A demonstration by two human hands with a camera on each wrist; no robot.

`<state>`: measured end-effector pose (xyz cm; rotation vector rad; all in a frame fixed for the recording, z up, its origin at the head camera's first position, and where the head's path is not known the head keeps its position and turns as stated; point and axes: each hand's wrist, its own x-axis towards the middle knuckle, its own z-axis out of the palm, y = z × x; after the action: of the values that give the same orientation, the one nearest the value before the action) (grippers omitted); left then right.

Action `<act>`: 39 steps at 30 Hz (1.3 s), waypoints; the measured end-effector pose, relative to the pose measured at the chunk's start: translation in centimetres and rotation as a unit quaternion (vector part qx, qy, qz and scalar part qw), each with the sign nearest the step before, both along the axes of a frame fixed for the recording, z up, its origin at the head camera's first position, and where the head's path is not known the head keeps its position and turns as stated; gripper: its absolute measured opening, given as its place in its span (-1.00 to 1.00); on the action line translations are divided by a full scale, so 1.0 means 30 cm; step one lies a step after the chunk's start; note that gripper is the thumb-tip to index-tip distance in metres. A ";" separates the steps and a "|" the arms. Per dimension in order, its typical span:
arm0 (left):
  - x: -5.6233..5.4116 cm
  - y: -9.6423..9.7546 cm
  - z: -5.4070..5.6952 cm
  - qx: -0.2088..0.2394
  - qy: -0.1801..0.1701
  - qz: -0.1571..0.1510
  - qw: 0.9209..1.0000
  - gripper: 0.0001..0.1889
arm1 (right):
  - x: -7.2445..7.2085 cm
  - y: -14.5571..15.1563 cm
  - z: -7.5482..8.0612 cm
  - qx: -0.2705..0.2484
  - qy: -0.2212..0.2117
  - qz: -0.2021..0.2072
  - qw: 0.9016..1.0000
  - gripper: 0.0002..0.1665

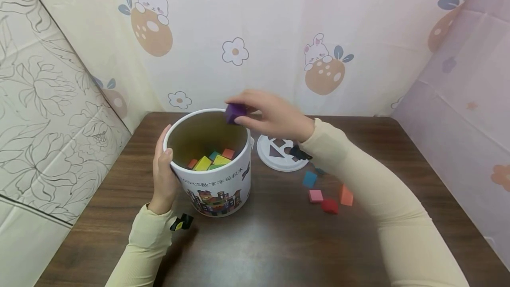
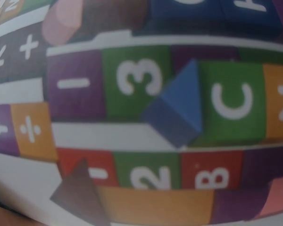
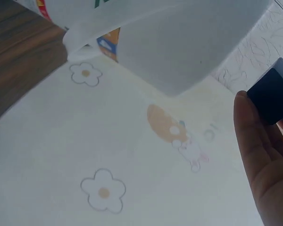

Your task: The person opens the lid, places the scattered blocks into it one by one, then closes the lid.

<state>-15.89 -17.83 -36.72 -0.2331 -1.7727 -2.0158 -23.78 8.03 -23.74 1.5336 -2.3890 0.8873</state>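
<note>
A white bucket (image 1: pixel 217 185) with printed block pictures stands on the table, tilted slightly toward me. Several coloured blocks (image 1: pixel 209 162), among them yellow and red ones, lie inside it. My left hand (image 1: pixel 164 176) grips the bucket's left rim, thumb over the edge. The left wrist view is filled by the bucket's printed side (image 2: pixel 151 103). Above the right side of the opening, my right hand (image 1: pixel 275 114) pinches a purple block (image 1: pixel 235 113) between thumb and fingers. In the right wrist view the same block (image 3: pixel 273 94) looks dark, held at the fingertips.
A white lid (image 1: pixel 275 160) with cut-out shapes lies right of the bucket, partly behind the right forearm. Near it on the brown table (image 1: pixel 259 251) are a blue block (image 1: pixel 309 179), a pink block (image 1: pixel 316 196), a red block (image 1: pixel 330 206) and an orange block (image 1: pixel 346 195).
</note>
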 end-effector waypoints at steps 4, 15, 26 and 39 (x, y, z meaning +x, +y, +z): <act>-0.001 -0.002 -0.002 -0.001 -0.002 0.000 1.000 -0.39 | -0.015 -0.077 0.002 0.029 0.002 0.007 1.000 -0.44; -0.005 -0.004 -0.005 -0.018 -0.007 0.003 1.000 -0.39 | -0.021 -0.243 -0.044 0.143 0.016 0.016 0.989 -0.48; -0.003 -0.006 -0.004 -0.025 -0.012 0.007 1.000 -0.38 | -0.015 -0.316 -0.093 0.225 0.039 0.016 0.973 -0.48; -0.003 -0.005 -0.005 -0.040 -0.014 0.023 0.999 -0.38 | -0.013 -0.314 -0.104 0.238 0.037 0.019 0.970 -0.48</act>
<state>-15.98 -17.98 -36.86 -0.1890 -1.8615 -1.9273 -24.16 -1.40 -26.86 1.7305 -2.6513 0.2542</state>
